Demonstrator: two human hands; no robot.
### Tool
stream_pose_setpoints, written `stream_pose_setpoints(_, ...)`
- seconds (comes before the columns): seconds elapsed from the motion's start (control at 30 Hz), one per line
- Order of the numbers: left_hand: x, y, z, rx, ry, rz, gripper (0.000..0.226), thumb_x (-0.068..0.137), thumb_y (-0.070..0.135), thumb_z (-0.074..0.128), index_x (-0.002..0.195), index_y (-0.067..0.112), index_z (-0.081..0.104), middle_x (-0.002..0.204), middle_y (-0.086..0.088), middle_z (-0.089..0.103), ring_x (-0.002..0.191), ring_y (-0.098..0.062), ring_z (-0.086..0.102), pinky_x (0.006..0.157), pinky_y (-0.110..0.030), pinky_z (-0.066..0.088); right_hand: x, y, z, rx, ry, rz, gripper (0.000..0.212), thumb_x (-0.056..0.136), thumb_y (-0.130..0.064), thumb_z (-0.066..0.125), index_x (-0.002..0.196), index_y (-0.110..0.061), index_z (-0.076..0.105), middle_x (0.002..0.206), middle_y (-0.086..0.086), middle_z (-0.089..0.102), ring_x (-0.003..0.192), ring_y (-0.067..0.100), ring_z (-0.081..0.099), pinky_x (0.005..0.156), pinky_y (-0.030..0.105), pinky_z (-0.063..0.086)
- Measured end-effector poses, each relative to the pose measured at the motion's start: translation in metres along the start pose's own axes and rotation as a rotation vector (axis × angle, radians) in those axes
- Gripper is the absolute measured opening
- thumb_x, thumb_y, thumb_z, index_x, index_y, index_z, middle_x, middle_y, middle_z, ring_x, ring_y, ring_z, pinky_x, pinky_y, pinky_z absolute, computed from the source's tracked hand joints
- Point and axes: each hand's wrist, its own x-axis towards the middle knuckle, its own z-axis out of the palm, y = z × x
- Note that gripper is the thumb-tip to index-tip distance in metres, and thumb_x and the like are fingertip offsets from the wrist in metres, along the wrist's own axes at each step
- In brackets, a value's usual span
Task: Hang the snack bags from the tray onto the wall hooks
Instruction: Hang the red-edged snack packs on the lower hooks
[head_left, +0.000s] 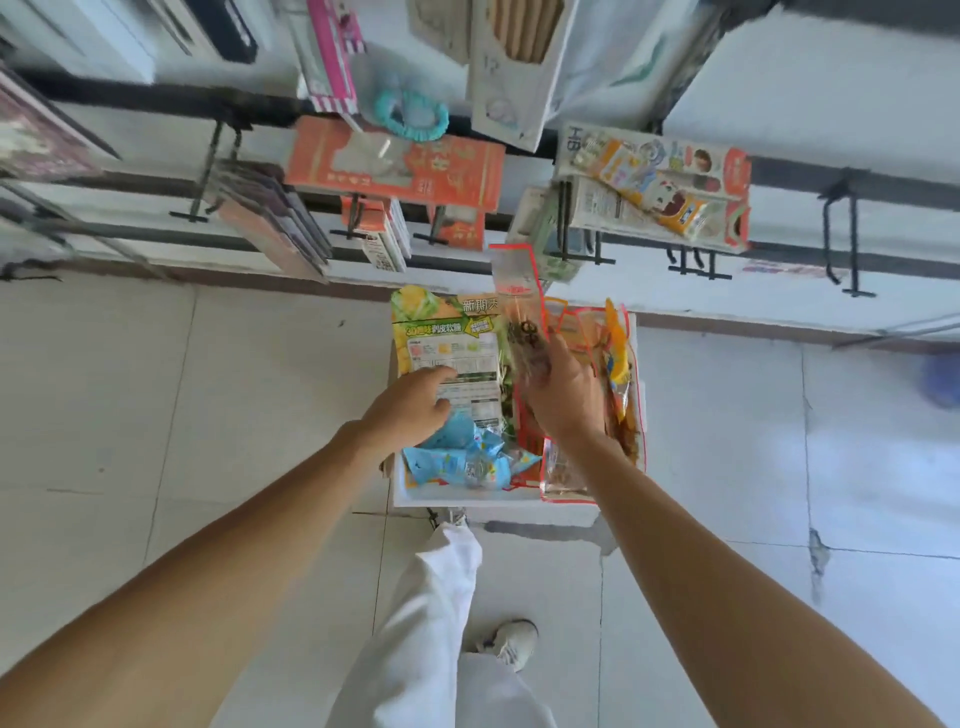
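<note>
Snack bags (457, 457) fill the white tray (467, 501) at centre frame, light, crinkly, likely slippery, best taken by the top edge; right hand (558, 395) pinches a clear red-edged bag (514, 283), left hand (410, 402) rests spread on a green bag (447, 332).

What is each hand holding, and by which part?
Right hand grips the clear red-edged bag by its lower half, top end free. Left hand rests on the green bag; a grip cannot be told.
</note>
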Motion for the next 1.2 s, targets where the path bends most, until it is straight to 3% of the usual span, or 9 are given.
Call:
stream_pose_setpoints(0.17,-0.027,0.047,-0.007,-0.135,0.023,0.021,0.046,0.099,0.013,0.050,0.145,0.016,0.044,0.149,-0.003,0.046,0.134,-0.021,0.046,0.108,-0.033,0.039,-0.044,-0.009,-0.049,0.313,-0.055,-0.017,0.044,0.089,0.000,0.052,0.129,-0.016,0.064,0.089,-0.005,0.064,0.071,0.017,0.058,0.062,0.027,0.047)
stream_pose_setpoints(0.27,-0.062,0.097,-0.001,-0.498,-0.032,-0.012,0.033,0.100,0.014,0.051,0.132,0.023,0.045,0.117,0.006,0.058,0.100,-0.009,0.056,0.086,-0.026,0.044,-0.081,0.000,-0.071,0.605,-0.078,0.129,0.025,0.082,0.005,0.055,0.090,-0.014,0.070,0.072,-0.008,0.063,0.064,0.009,0.054,0.058,0.022,0.044)
stream_pose_setpoints(0.37,-0.096,0.128,0.015,-0.650,-0.054,-0.001,0.036,0.093,0.026,0.062,0.127,0.026,0.049,0.127,0.002,0.060,0.113,-0.015,0.058,0.103,-0.035,0.045,-0.128,0.016,-0.095,0.807,-0.052,0.225,0.020,0.076,0.009,0.052,0.068,-0.010,0.054,0.057,-0.011,0.046,0.052,0.006,0.042,0.051,0.020,0.035)
stream_pose_setpoints(0.47,-0.133,0.162,0.024,-0.709,-0.039,0.070,0.016,0.094,0.021,0.063,0.110,0.024,0.062,0.120,-0.003,0.066,0.114,-0.022,0.062,0.100,-0.039,0.049,-0.182,0.035,-0.130,0.961,0.030,0.223,0.011,0.071,0.006,0.051,0.081,0.001,0.053,0.066,0.002,0.043,0.061,0.014,0.042,0.055,0.024,0.036)
stream_pose_setpoints(0.6,-0.175,0.229,0.036,-0.833,-0.085,0.219,0.021,0.094,0.016,0.063,0.114,0.022,0.058,0.117,-0.007,0.067,0.099,-0.022,0.065,0.084,-0.034,0.051,-0.250,0.061,-0.180,1.057,0.099,0.236,0.022,0.083,0.014,0.046,0.086,-0.004,0.058,0.085,0.013,0.054,0.078,0.023,0.054,0.061,0.029,0.047)
stream_pose_setpoints(0.8,-0.225,0.340,0.051,-0.766,-0.233,0.476,0.023,0.092,0.014,0.066,0.114,0.012,0.063,0.105,-0.006,0.073,0.091,-0.020,0.070,0.083,-0.033,0.052,-0.314,0.097,-0.249,1.107,0.253,0.217,0.027,0.087,0.012,0.046,0.100,-0.005,0.063,0.094,0.015,0.063,0.082,0.021,0.064,0.070,0.032,0.055)
stream_pose_setpoints(0.97,-0.245,0.417,0.060,-0.632,-0.248,0.647,0.011,0.095,0.013,0.062,0.106,0.009,0.061,0.094,-0.001,0.073,0.083,-0.013,0.073,0.065,-0.025,0.055,-0.331,0.120,-0.302,1.097,0.361,0.181,0.032,0.088,0.007,0.050,0.114,-0.004,0.064,0.096,0.011,0.070,0.090,0.022,0.067,0.081,0.037,0.058)
stream_pose_setpoints(1.07,-0.245,0.455,0.057,-0.573,-0.227,0.711,0.017,0.097,0.012,0.059,0.113,0.005,0.059,0.094,-0.003,0.071,0.080,-0.010,0.073,0.065,-0.024,0.055,-0.336,0.128,-0.339,1.028,0.436,0.166,0.025,0.093,-0.001,0.057,0.116,-0.008,0.064,0.088,0.002,0.069,0.079,0.012,0.066,0.067,0.025,0.055)
stream_pose_setpoints(1.2,-0.238,0.508,0.048,-0.482,-0.242,0.808,0.028,0.096,0.016,0.062,0.119,0.000,0.058,0.106,-0.013,0.072,0.090,-0.018,0.073,0.080,-0.038,0.059,-0.338,0.134,-0.399,1.008,0.619,0.092,0.026,0.095,-0.017,0.065,0.120,-0.008,0.062,0.097,0.006,0.072,0.081,0.016,0.070,0.078,0.032,0.058)
